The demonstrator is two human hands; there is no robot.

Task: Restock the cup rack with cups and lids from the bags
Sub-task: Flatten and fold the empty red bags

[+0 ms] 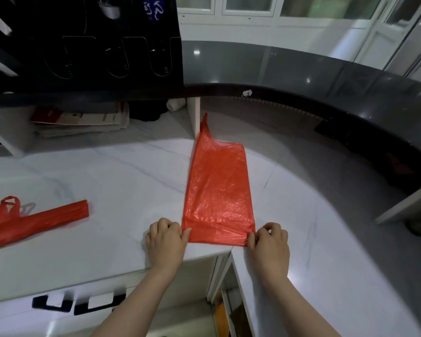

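Observation:
A flattened red plastic bag (219,188) lies lengthwise on the white marble counter (122,181), one handle pointing away from me. My left hand (167,242) pinches the bag's near left corner and my right hand (269,244) pinches its near right corner. A second red bag (38,221), folded into a narrow strip with its handles loose, lies at the counter's left. The black cup rack (83,45) with rounded slot openings stands at the upper left. I cannot see any cups or lids in its slots.
A stack of papers and red booklets (80,120) sits on a low shelf under the rack. A dark curved raised counter (301,76) runs along the back and right. A white divider post (193,117) stands just behind the bag. Open cabinet space lies below the counter edge.

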